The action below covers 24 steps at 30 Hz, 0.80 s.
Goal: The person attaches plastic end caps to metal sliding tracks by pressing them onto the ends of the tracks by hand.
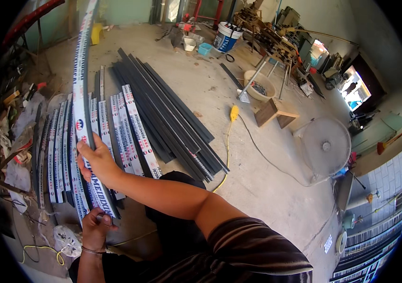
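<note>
Head view: cluttered floor [276, 174]. Film-faced strips [59, 151] lie side by side just under the work, dark bars [163, 104] heaped to their right. Further right: yellow socket [234, 113] with cord, wooden block [269, 112], basin [265, 97], mesh fan [326, 146]. Bucket [227, 40] toward the back; clear bag [68, 240] low left. Right forearm crosses in front of some strips and bars.

Held strip [79, 85]: long, narrow, dark-edged, white film with print; raised above the strips, far end running to the top edge. Right hand [98, 162] wrapped around it partway along; left hand [97, 228] curled, gripping near the lower end.
</note>
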{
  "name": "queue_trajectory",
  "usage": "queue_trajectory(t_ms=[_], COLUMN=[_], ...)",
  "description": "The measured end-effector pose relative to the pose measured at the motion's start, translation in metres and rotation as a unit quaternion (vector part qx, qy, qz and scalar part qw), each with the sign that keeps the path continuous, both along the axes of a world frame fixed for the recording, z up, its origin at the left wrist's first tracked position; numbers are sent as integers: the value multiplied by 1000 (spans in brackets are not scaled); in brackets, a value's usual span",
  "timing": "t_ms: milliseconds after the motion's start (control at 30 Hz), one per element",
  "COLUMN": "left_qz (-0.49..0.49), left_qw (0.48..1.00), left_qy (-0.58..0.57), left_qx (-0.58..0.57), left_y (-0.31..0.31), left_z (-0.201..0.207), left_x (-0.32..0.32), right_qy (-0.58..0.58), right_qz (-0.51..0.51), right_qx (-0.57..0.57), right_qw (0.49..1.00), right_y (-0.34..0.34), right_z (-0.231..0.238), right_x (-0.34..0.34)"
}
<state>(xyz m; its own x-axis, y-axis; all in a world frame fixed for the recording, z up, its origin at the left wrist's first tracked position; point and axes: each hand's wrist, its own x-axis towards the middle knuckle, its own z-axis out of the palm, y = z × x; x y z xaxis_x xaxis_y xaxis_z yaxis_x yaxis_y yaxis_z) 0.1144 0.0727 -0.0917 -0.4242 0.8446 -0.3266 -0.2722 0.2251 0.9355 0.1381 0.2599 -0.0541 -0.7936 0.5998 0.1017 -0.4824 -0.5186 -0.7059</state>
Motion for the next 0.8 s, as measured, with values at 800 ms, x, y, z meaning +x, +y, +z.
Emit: queue_trajectory(t_ms=[800], left_qz=[-93], left_qw=[995], left_qy=[-24], left_qx=[-29], left_y=[-14], left_z=[9], left_x=[-7], right_qy=[-24], right_qz=[-38], right_qx=[-89], right_qw=[995], right_y=[15], right_z=[12], right_x=[9])
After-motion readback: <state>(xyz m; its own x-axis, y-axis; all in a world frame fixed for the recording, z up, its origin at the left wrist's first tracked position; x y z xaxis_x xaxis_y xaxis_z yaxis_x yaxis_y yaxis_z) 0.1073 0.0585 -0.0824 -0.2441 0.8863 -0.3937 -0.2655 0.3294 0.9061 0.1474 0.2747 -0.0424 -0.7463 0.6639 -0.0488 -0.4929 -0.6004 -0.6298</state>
